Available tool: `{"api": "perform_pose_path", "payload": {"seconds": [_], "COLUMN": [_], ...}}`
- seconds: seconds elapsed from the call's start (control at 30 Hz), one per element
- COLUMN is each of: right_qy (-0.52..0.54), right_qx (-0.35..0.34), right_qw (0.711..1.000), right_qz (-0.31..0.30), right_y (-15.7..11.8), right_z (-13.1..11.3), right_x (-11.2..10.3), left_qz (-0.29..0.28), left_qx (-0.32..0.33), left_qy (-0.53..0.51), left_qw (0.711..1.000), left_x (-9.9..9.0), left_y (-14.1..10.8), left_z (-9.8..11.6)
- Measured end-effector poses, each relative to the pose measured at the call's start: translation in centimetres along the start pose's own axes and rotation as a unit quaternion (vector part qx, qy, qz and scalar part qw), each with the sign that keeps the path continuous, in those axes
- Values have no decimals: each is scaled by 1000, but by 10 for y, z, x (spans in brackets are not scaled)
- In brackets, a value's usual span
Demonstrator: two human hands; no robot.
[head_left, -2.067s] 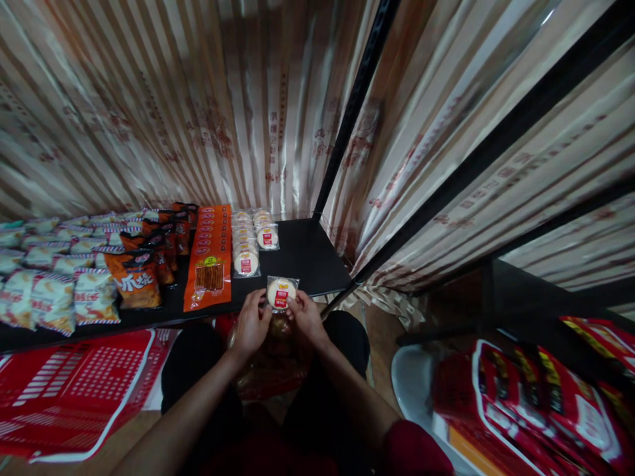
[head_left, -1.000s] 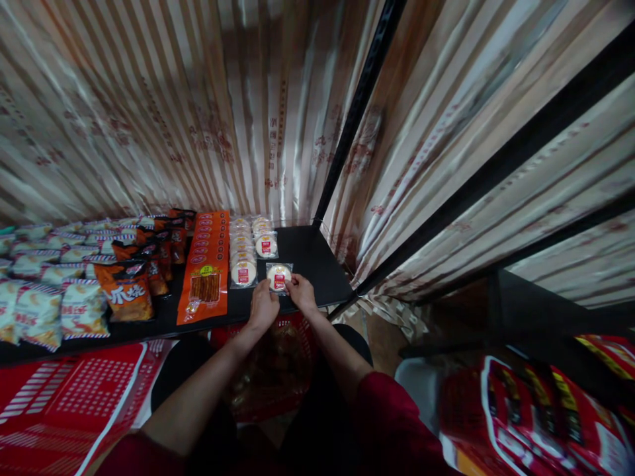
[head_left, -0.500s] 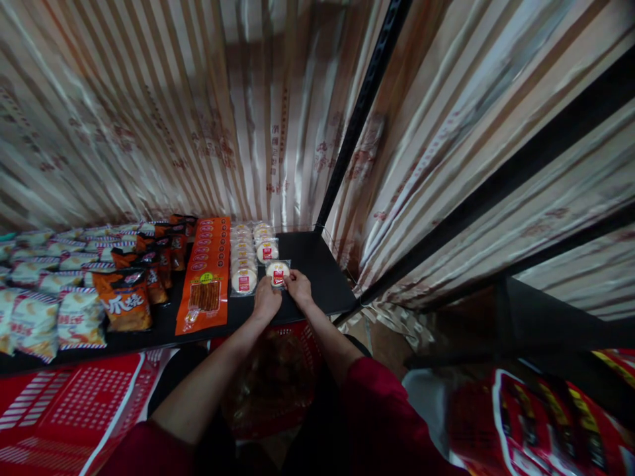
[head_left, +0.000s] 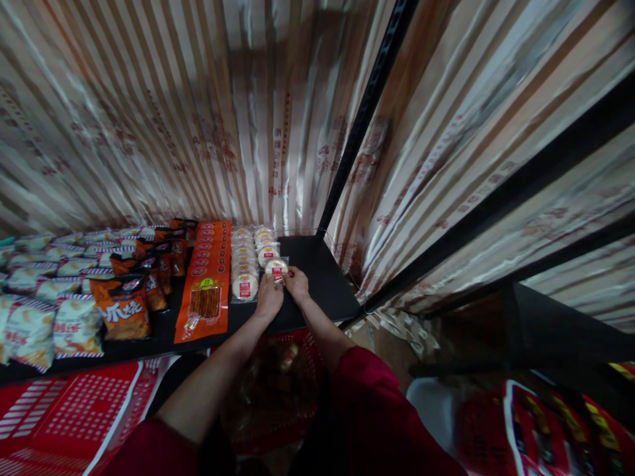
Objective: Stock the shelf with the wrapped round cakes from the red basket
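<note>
Between my two hands is a round white cracker pack (head_left: 276, 267) in clear wrapping with a red label. My left hand (head_left: 269, 297) pinches its lower left edge. At its right edge, the fingertips of my right hand (head_left: 296, 284) grip the wrapper. The pack is tilted against the short row of matching packs (head_left: 268, 252) behind it. To the left stands a longer row of the same packs (head_left: 245, 287), overlapping one another. Left of that lies a long orange packet strip (head_left: 204, 281) with brown sticks showing in its window.
Orange-and-black snack bags (head_left: 122, 307) and white snack bags (head_left: 77, 324) fill the left of the black shelf (head_left: 317, 291). Red baskets (head_left: 74, 410) sit below. A black metal post (head_left: 364, 119) rises at the shelf's back corner, before a striped curtain (head_left: 258, 132). Red packages (head_left: 546, 430) lie lower right.
Both hands have moved the held pack slightly back and left, closer to the short row behind it. The view has shifted a little.
</note>
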State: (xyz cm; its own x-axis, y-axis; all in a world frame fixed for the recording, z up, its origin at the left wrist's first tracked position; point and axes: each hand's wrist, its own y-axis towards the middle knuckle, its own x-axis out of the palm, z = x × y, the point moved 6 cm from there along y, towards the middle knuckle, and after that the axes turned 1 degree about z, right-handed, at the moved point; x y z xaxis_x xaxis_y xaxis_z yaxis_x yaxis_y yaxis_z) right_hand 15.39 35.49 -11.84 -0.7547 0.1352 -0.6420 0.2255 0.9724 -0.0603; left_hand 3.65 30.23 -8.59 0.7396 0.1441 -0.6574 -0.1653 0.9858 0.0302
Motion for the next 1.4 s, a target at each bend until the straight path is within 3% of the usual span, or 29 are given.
{"api": "perform_pose_path", "payload": {"seconds": [0.63, 1.4], "right_qy": [-20, -55], "right_qx": [-5, -14], "right_qw": [1000, 998], "right_qz": [6, 25], "right_y": [15, 15], "right_z": [-15, -22], "right_x": [12, 16], "left_qz": [-6, -26], "left_qx": [-30, -36], "left_qy": [-58, -15], "left_qw": [998, 999], "left_x": [12, 8], "left_y": [21, 22], "left_z": [-16, -7]}}
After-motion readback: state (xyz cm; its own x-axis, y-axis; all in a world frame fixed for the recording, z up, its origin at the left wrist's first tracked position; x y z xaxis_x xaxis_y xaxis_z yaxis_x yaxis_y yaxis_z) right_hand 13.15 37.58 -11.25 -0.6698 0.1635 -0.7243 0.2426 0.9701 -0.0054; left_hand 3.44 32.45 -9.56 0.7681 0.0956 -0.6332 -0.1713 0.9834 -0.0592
